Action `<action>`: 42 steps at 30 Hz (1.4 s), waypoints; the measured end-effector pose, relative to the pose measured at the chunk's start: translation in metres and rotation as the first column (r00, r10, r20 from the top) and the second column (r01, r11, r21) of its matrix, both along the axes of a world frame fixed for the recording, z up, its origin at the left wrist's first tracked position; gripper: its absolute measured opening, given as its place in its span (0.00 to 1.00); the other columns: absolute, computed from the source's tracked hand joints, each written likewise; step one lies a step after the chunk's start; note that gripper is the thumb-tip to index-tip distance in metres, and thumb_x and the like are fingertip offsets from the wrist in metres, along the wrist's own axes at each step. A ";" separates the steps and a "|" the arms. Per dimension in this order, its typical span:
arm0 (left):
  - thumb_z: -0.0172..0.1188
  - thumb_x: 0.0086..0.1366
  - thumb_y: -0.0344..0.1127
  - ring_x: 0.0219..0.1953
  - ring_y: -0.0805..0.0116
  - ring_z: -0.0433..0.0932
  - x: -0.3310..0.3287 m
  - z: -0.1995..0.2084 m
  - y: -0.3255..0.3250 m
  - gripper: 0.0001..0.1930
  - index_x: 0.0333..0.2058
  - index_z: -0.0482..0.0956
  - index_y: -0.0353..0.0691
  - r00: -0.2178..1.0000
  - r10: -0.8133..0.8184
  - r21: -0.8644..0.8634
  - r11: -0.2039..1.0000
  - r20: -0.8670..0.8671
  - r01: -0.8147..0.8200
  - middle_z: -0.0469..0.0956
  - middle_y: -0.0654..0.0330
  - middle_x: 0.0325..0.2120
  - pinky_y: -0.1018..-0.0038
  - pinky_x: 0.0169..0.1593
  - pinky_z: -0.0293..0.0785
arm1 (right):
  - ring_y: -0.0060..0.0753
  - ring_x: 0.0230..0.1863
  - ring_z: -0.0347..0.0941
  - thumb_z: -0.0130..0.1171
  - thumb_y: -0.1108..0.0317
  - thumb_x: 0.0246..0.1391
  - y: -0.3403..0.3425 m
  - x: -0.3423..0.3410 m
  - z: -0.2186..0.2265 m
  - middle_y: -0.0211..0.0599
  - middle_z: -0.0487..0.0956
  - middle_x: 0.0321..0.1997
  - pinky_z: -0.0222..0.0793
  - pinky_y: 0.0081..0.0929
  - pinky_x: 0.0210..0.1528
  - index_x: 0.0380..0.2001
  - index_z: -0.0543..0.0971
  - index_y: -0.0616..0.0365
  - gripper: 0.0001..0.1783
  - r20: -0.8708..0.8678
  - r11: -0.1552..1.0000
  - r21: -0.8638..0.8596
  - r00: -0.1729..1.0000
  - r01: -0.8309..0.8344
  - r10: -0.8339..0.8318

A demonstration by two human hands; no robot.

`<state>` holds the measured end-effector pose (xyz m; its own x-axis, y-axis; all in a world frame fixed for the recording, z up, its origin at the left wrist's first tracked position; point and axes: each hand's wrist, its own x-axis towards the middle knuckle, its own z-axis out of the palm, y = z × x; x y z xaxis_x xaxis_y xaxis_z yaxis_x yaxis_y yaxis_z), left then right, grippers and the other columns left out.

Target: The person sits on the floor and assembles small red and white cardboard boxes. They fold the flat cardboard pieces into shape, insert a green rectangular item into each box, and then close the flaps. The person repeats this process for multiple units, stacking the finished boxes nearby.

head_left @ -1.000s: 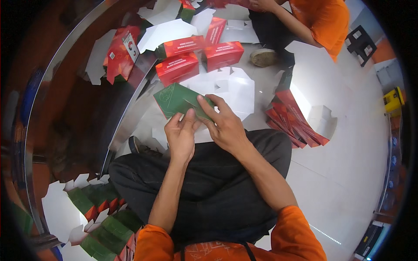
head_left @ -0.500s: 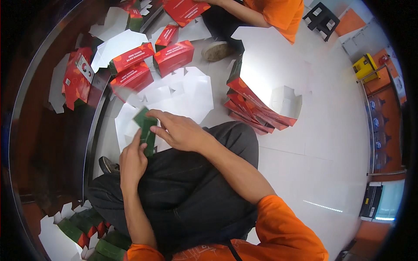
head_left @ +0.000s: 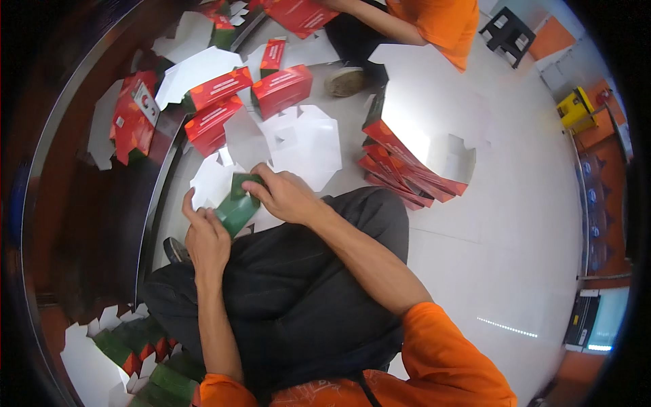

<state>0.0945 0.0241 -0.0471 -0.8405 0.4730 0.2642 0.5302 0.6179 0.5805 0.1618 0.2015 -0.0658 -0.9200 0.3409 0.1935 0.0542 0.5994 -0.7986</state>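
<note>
1. The floor (head_left: 515, 258) is glossy white tile, catching a bright glare at about 2 o'clock from the middle of the view.
2. A dark curved step (head_left: 102, 224) runs along the 9 o'clock side, with folded red cartons (head_left: 217, 108) lying on and just beside its edge.
3. Flat white carton blanks (head_left: 305, 139) lie on the floor at 12 o'clock; a stack of flat red cartons (head_left: 407, 169) sits at 1 o'clock.
4. The left hand (head_left: 207, 237) and right hand (head_left: 285, 197) are both closed on a green carton (head_left: 237, 207), held above the person's dark-trousered lap.
5. More green flat cartons (head_left: 149, 366) lie at 7 o'clock.
6. Another person in an orange shirt (head_left: 434, 20) sits at 12 o'clock.
</note>
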 end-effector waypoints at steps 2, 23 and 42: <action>0.44 0.67 0.29 0.26 0.43 0.77 -0.002 0.003 -0.001 0.25 0.61 0.51 0.38 0.997 -0.057 -0.048 0.997 -0.057 0.054 0.77 0.48 0.24 0.55 0.32 0.69 | 0.60 0.30 0.75 0.51 0.51 0.61 -0.004 0.002 -0.001 0.53 0.77 0.23 0.67 0.49 0.32 0.40 0.70 0.59 0.20 0.007 0.990 0.123 0.997 -0.076 0.076; 0.54 0.55 0.27 0.51 0.53 0.69 0.026 -0.008 0.030 0.21 0.50 0.68 0.39 0.767 -0.308 0.293 0.793 -0.562 0.533 0.73 0.51 0.43 0.57 0.55 0.62 | 0.21 0.41 0.63 0.50 0.70 0.44 0.054 0.047 0.071 0.34 0.69 0.51 0.61 0.21 0.44 0.63 0.65 0.56 0.36 -0.178 0.909 -0.355 0.938 0.220 -0.297; 0.69 0.52 0.39 0.46 0.52 0.77 -0.040 -0.123 0.018 0.17 0.42 0.82 0.43 0.736 -0.409 -0.085 0.843 0.539 0.531 0.80 0.53 0.41 0.63 0.51 0.71 | 0.55 0.57 0.69 0.49 0.78 0.49 0.199 0.200 0.061 0.58 0.72 0.56 0.65 0.36 0.58 0.58 0.68 0.63 0.29 0.069 0.603 0.484 0.660 0.634 -0.749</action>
<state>0.0547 0.0416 -0.1704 -0.4786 0.8349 -0.2717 0.4745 0.5063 0.7201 0.3623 0.4003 -0.0045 -0.4687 0.8409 0.2705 0.7381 0.5410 -0.4030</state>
